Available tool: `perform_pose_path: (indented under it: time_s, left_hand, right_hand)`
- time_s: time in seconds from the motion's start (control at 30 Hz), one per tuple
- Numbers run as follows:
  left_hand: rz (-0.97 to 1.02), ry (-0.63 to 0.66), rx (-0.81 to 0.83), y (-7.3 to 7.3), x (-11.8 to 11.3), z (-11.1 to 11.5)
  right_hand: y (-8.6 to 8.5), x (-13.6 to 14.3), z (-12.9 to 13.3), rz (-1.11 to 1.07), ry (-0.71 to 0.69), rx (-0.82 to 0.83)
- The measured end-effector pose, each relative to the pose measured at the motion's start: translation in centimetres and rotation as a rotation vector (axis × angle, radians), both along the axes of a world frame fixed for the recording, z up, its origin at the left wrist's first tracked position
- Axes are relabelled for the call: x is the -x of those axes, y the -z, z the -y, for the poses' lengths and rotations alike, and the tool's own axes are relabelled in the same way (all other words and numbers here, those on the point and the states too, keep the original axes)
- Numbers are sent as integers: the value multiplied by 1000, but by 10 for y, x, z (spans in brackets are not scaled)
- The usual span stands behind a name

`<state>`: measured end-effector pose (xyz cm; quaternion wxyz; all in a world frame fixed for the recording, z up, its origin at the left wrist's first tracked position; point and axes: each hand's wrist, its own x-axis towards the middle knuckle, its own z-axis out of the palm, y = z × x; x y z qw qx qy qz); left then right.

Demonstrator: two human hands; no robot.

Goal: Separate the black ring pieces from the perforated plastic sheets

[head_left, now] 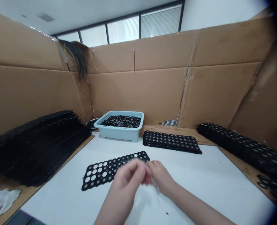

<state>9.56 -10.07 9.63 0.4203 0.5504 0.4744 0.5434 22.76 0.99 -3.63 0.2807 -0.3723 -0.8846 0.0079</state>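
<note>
While L hand [129, 181] is curled and R hand [161, 177] is at the R end of the black holed mat [115, 167] (near side, L of center), grips unclear tbh, it's prob fiddly edge work needing steady fingertips.

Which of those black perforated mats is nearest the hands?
The single mat before the blue basin, with some wider white holes; the others lie in the back stack and right-hand stack.
</note>
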Motion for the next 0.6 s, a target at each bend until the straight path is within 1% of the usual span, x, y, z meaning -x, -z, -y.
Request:
perform_pose_path:
  time_s: [0.03,0.1,0.13,0.2,0.23,0.27,0.3,0.33,0.37,0.4,0.43,0.47,0.5,0.57,0.6]
  left_hand:
    - [25,-10,-64,-11,-5,-15]
    - [105,-116,-268,-38,-12,-52]
    - [133,-150,-345,-52,-13,-72]
    - [173,-176,-433,-78,-9,-111]
    - [174,-177,-452,-87,-4,-127]
    - [148,-199,-451,-92,2,-139]
    - [62,-227,-472,-91,10,-147]
    - [-81,-242,-509,-86,18,-151]
    - [-276,-233,-548,-74,28,-151]
    - [-494,-202,-536,-58,37,-147]
    - [-707,-147,-477,-37,47,-142]
    - [-899,-91,-383,-13,57,-135]
    - [-1051,-52,-285,12,67,-127]
    - [-1240,-45,-159,59,82,-114]
    - [-1304,-63,-112,78,88,-109]
  right_hand:
    - [0,0,0,0,-6,5]
    - [1,-1,-1,2,-8,18]
    - [2,-1,-1,1,-6,22]
    - [2,-1,-1,4,-6,23]
    - [1,-1,-1,7,-7,21]
    - [1,-1,-1,9,-8,20]
    - [1,-1,-1,13,-6,20]
    - [1,-1,-1,18,-5,21]
    - [1,-1,-1,21,-2,20]
    - [1,-1,-2,25,-1,18]
    - [2,-1,-2,30,-4,13]
    - [2,-1,-3,36,-8,6]
    - [3,-1,-4,40,-11,-4]
    - [5,-1,-5,41,-21,-21]
    - [6,-1,-6,36,-26,-25]
